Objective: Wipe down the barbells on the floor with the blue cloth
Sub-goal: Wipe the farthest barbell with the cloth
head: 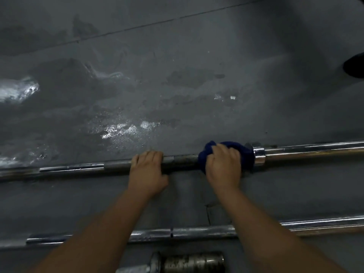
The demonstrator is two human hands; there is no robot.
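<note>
gripping blue cloth [245, 154] in right hand [223, 167], wrapped round far barbell [84, 168] just beside its collar [259, 155]; holding same barbell directly with left hand [147, 171].

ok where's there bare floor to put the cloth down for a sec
Widest free patch: the floor beyond the far barbell, though it looks wet in places. The strip between the far barbell and the near barbell is bare but crossed by both forearms. Crowded at the bottom, where a metal weight lies close to the near barbell.
</note>
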